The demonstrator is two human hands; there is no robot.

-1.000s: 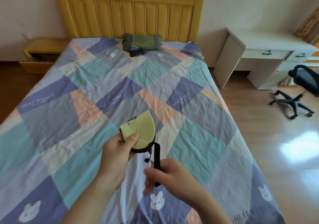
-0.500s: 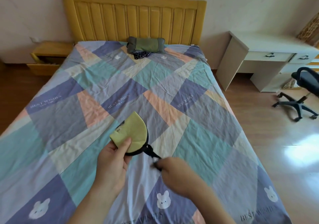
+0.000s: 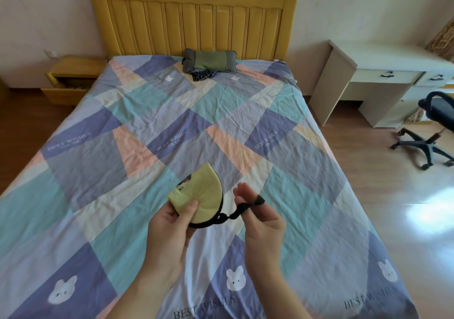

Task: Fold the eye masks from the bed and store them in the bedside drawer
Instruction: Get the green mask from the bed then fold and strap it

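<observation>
Pinching a folded yellow-green eye mask (image 3: 205, 199) above the bed (image 3: 294, 171), the left hand (image 3: 172, 227) grips it thumb on top — the right hand (image 3: 260, 216) has the mask's black strap (image 3: 242, 209) looped around its fingers. Beside the bed's head, the bedside drawer (image 3: 62, 92) stands open.

You are standing at the bed's (image 3: 147, 127) foot, holding a folded eye mask (image 3: 204, 195) above it; a pillow (image 3: 210, 62) is lying by the headboard (image 3: 191, 23), bedside drawer (image 3: 65, 92) sitting open left, counter (image 3: 383, 60) and chair (image 3: 432, 127) standing right.
</observation>
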